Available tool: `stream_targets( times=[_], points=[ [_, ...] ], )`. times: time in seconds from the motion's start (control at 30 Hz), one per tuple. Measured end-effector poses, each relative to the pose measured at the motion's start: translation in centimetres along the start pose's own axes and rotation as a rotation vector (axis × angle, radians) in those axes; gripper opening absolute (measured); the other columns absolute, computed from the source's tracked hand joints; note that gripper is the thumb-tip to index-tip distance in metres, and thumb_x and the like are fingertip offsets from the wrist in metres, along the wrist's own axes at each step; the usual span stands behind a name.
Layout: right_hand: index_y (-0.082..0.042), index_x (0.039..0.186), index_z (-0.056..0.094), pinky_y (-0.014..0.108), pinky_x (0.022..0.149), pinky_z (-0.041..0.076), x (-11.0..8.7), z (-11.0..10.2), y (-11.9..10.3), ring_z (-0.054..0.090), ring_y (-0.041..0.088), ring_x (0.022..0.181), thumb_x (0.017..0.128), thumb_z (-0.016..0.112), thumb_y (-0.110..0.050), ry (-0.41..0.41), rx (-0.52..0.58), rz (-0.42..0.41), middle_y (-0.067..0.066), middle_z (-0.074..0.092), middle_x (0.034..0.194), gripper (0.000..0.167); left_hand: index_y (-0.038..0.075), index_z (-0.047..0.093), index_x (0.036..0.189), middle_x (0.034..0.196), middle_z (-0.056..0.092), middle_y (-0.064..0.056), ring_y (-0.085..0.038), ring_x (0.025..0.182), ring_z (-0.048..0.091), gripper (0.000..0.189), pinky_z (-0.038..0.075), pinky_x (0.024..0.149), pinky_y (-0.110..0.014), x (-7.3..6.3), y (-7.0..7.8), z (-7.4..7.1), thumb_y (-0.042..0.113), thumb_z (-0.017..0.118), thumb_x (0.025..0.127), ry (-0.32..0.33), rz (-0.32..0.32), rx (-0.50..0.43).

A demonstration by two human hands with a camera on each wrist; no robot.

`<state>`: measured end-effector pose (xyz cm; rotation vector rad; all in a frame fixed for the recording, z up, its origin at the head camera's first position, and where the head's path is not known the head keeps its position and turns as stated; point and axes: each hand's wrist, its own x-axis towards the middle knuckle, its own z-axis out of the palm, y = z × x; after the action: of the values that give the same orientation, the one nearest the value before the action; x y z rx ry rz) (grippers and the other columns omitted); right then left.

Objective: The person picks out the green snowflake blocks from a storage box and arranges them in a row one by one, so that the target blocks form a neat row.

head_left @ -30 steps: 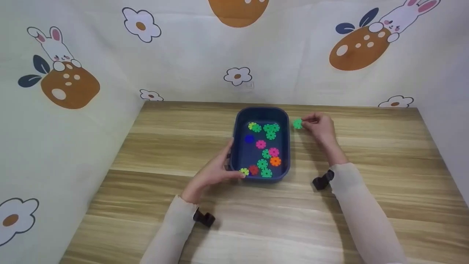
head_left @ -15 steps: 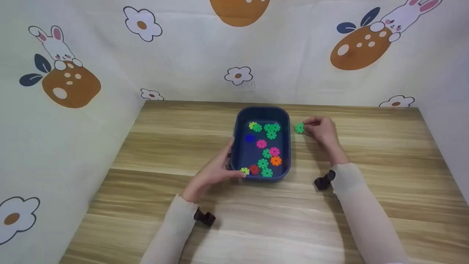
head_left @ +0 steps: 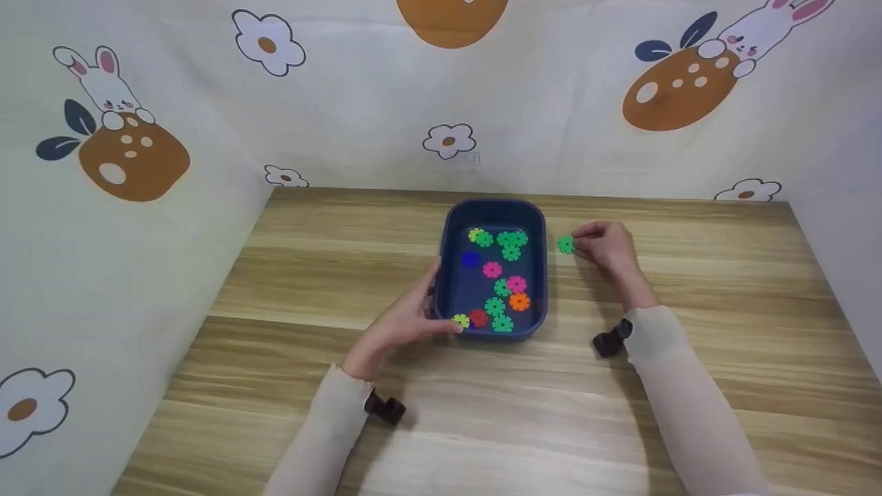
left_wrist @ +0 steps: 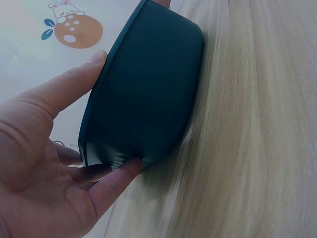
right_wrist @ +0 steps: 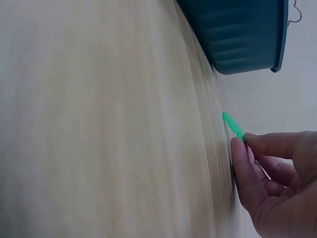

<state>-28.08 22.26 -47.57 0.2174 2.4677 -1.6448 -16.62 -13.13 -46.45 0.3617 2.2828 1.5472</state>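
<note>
A dark blue plastic basin (head_left: 441,289) stands on the wooden table and holds several notched plastic discs, like snowflake building pieces. My left hand (head_left: 405,318) grips its near left corner, thumb over the rim and fingers along the side; the left wrist view shows these fingers (left_wrist: 116,186) against the outer wall. Just right of the basin, my right hand (head_left: 610,246) pinches a green notched disc (head_left: 566,244) between thumb and fingertips. Edge-on in the right wrist view, that green disc (right_wrist: 233,125) sticks out from the fingertips, apart from the basin.
Inside the basin lie green discs (head_left: 495,306), pink ones, an orange disc (head_left: 519,302), a red disc (head_left: 478,317), a blue disc (head_left: 470,259) and yellow ones. A printed cloth (head_left: 358,103) with rabbits and flowers rises behind the wooden table (head_left: 482,413) and along its sides.
My right hand has moved slightly toward me and to the right, the green disc still pinched in it. The left hand and the basin stay where they were.
</note>
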Motion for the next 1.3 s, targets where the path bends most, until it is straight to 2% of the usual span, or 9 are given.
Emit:
stream_targets(
  times=[0.27,0.53,0.77,1.0,1.3],
  points=[
    [0.012,0.115,0.066,0.015,0.075,0.058,-0.1,-0.2,0.2,0.064,-0.004,0.074,0.091,0.065,0.0,0.018,0.011,-0.005,-0.002,0.068,0.089,0.026,0.021,0.002,0.162,0.169,0.009,-0.01,-0.031,0.148,0.031,0.12,0.038,0.116,-0.045,0.0,0.0,0.0,0.016,0.086,0.077,-0.004,0.0,0.002],
    [0.009,0.118,0.066,0.017,0.077,0.058,-0.2,-0.6,-0.1,0.063,-0.004,0.076,0.093,0.064,-0.004,0.025,-0.038,0.008,0.013,0.069,0.11,0.028,0.019,0.002,0.162,0.168,0.011,-0.013,-0.033,0.147,0.032,0.12,0.037,0.117,-0.046,0.0,0.3,0.0,0.016,0.086,0.077,-0.002,0.01,0.01],
    [0.009,0.117,0.066,0.018,0.073,0.058,-0.3,-0.7,-0.3,0.064,-0.001,0.073,0.094,0.063,-0.004,0.048,-0.021,0.005,-0.003,0.067,0.088,0.027,0.019,0.002,0.162,0.168,0.011,-0.011,-0.031,0.15,0.027,0.121,0.028,0.122,-0.047,0.0,0.3,0.0,0.018,0.087,0.076,0.012,-0.006,0.04],
    [0.007,0.119,0.065,0.018,0.071,0.058,-0.4,-0.8,-0.8,0.066,0.003,0.075,0.095,0.063,-0.007,0.054,-0.024,0.003,0.005,0.068,0.097,0.028,0.019,0.002,0.162,0.168,0.011,-0.011,-0.032,0.151,0.026,0.12,0.025,0.123,-0.048,0.0,0.2,0.0,0.02,0.087,0.077,0.012,0.007,0.045],
    [0.005,0.122,0.064,0.02,0.072,0.058,-0.5,-0.8,-1.2,0.065,0.006,0.08,0.095,0.062,-0.009,0.052,-0.03,-0.004,0.005,0.066,0.101,0.03,0.022,0.002,0.162,0.169,0.01,-0.008,-0.031,0.149,0.029,0.12,0.034,0.119,-0.046,-0.1,0.4,0.1,0.016,0.086,0.077,0.002,-0.013,0.004]
  ],
)
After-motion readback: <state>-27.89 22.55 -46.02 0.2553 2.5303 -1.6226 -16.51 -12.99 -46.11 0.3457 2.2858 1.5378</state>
